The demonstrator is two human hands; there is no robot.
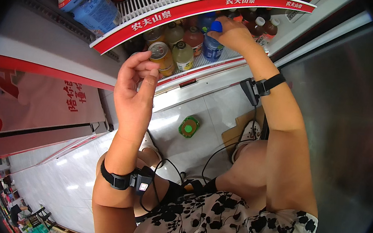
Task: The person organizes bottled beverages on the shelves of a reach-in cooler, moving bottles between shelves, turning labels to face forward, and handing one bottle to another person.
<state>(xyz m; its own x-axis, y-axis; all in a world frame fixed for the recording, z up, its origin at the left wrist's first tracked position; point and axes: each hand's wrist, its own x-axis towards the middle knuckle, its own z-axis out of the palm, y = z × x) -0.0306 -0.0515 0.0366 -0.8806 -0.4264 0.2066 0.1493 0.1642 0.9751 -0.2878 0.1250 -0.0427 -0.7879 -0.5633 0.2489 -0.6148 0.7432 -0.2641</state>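
Note:
My right hand (233, 35) reaches into the lower shelf of a drinks cooler, its fingers around the upper part of a blue-capped plastic bottle (212, 48). That bottle stands in the front row. My left hand (139, 78) is raised before the same shelf with its fingers curled and the thumb near the fingertips; nothing shows between them. Just beyond its fingers is a yellow can (162, 60) with a silver lid. Between the can and the blue bottle stand a pale yellow bottle (183, 57) and a pinkish bottle (194, 39). Dark red bottles with white caps (259, 25) are to the right.
An upper wire shelf with a red front strip (193, 11) overhangs the lower one and holds a large blue-labelled bottle (95, 10). A green-capped bottle (189, 127) stands on the tiled floor. Flattened cardboard (234, 131) lies by my foot. Cables hang from my wrist straps.

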